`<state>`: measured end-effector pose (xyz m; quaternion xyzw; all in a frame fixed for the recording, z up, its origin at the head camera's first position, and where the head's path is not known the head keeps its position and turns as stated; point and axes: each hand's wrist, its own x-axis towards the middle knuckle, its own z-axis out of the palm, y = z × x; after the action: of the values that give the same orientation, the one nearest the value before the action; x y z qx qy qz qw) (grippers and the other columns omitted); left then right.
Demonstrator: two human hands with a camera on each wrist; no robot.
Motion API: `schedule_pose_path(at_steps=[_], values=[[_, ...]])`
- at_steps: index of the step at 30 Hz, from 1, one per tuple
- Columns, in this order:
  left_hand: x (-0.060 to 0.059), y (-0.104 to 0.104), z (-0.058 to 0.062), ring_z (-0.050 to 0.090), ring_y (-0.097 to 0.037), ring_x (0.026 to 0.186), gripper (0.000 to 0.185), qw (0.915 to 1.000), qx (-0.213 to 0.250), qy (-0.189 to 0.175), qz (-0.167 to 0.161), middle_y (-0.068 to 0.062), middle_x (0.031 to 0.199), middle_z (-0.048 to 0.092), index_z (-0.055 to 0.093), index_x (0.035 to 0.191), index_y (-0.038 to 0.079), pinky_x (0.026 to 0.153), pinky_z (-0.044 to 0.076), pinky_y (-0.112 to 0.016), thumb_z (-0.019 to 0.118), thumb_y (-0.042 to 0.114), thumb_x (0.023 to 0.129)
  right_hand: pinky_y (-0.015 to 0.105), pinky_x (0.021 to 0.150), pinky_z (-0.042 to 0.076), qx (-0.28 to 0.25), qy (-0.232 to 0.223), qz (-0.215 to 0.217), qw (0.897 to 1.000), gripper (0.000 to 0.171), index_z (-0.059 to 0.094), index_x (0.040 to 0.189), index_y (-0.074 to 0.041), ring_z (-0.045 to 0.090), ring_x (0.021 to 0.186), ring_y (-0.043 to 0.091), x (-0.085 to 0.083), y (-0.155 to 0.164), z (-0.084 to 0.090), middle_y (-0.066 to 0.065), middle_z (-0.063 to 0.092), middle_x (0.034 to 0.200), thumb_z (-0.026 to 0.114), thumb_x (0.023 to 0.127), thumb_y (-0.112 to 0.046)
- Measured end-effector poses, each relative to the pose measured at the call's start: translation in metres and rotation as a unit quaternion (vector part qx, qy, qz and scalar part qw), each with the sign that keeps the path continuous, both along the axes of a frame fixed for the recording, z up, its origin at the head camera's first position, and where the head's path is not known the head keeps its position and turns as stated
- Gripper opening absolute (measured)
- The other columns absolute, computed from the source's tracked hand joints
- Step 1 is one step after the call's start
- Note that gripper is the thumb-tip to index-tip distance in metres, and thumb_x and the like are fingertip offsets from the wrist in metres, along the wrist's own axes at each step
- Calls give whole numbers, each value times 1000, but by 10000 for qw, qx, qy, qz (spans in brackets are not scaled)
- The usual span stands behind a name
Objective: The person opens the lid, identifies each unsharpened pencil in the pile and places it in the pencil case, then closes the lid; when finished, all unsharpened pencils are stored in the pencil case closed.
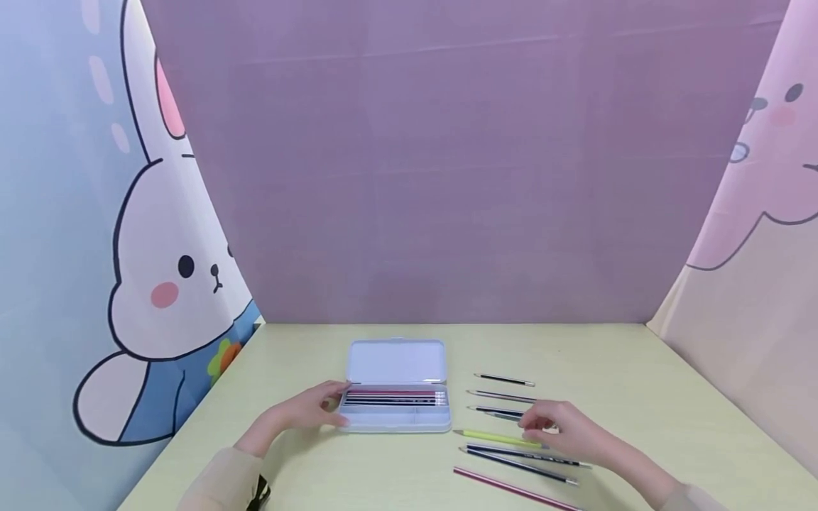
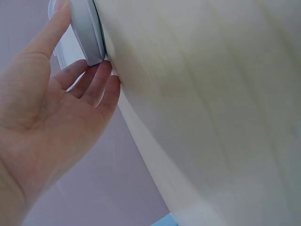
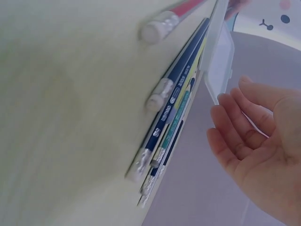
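We saw the open pencil case (image 1: 396,397) lying at the table's (image 1: 639,369) middle. Our left hand (image 1: 313,409), fingers relaxed and spread, touched its 9 o'clock edge. Our right hand (image 1: 562,429) hovered loosely open over the loose pencils (image 1: 511,454) at the case's 3 o'clock, gripping nothing.

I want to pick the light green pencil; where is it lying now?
In the head view, the light green pencil lies on the table right of the open pencil case, just under the right hand.
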<state>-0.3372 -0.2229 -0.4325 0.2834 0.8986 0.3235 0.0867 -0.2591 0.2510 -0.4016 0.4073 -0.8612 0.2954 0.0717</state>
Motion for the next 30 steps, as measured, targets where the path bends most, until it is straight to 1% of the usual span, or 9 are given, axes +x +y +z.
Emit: schedule_pose_path(at_steps=[3,6,12,16,19,22,27,30], values=[[0,2,1,47,-38,120,79,10000,-12,29,-12,-24,135,44,35,140,-7,101,40,-56,72,32,82,20,61,52,-51,195,164,9997,10,65,94,-1,55,73,-3,3,6,-2,-2,65,81,66,86,-8],[0,2,2,47,-39,120,79,10000,-47,48,0,-24,135,45,35,140,-7,101,40,-56,72,33,82,20,60,52,-81,227,234,9994,10,65,94,-1,55,72,-3,6,12,-4,-3,64,81,66,86,-6],[0,2,2,47,-39,120,80,10000,-17,38,1,-25,135,44,35,140,-7,101,39,-56,72,33,82,18,57,50,1,-136,161,9998,8,65,94,-5,54,72,-5,10,20,-10,-5,64,81,65,87,-9],[0,1,0,48,-38,118,80,10000,11,18,-3,-25,135,44,35,139,-8,100,40,-56,72,33,82,18,55,49,85,-254,157,9995,7,65,92,-6,54,72,-5,11,21,-13,-4,64,80,65,86,-8],[0,1,0,48,-38,119,80,10000,10,5,3,-25,134,45,35,139,-8,100,40,-56,72,33,82,18,55,50,145,-453,83,9988,6,65,92,-7,53,72,-6,12,22,-15,-7,63,80,65,87,-9],[0,1,-1,48,-38,119,80,10000,9,7,1,-25,134,45,35,139,-8,101,39,-57,72,33,82,18,54,49,145,-553,26,9984,6,65,92,-8,51,71,-6,12,24,-17,-9,61,80,65,87,-10],[0,1,-1,47,-39,119,80,10000,3,30,-14,-25,135,44,35,139,-8,101,39,-57,72,33,82,17,52,47,116,-206,77,9997,3,65,87,-10,50,68,-7,11,25,-21,-9,61,77,68,84,-9],[-1,1,0,47,-39,119,80,10000,2,28,-20,-25,135,44,35,140,-8,101,39,-57,72,33,82,16,52,46,168,-170,-11,9997,5,66,84,-11,49,67,-8,11,26,-23,-8,61,76,70,82,-12]])
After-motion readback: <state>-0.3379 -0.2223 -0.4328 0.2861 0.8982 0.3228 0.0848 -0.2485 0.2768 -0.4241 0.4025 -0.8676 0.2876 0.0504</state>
